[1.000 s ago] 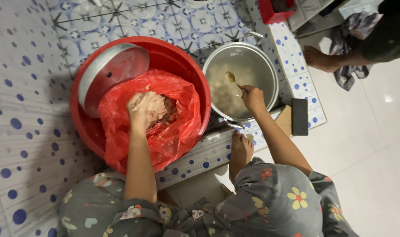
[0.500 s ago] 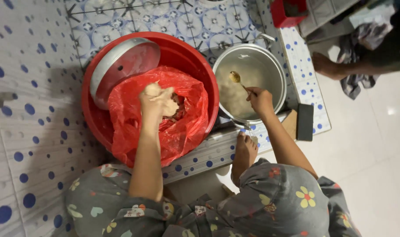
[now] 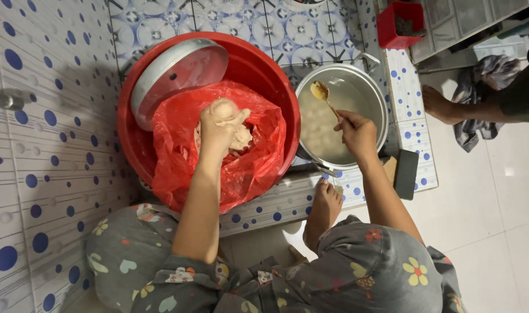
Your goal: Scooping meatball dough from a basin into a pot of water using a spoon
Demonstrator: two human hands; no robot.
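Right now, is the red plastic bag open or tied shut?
Open: the red plastic bag gapes wide, and the left hand lifts pale paste out.

You had even, fairly bright indoor light across the whole view, with nothing lost to darkness. A soft shadow fell on the white blue-dotted wall tiles (image 3: 38, 145) left of the round red plastic basin (image 3: 264, 69), so the light reached you from the right side. Pale glare sat on the glossy white floor tiles (image 3: 496, 191) and a dull sheen on the round steel pot (image 3: 363, 78) rim and the crumpled red plastic bag (image 3: 258, 156). Focus was sharp at the centre. Tile lines bowed towards the edges, a wide-lens warp, and the corners looked slightly softer.
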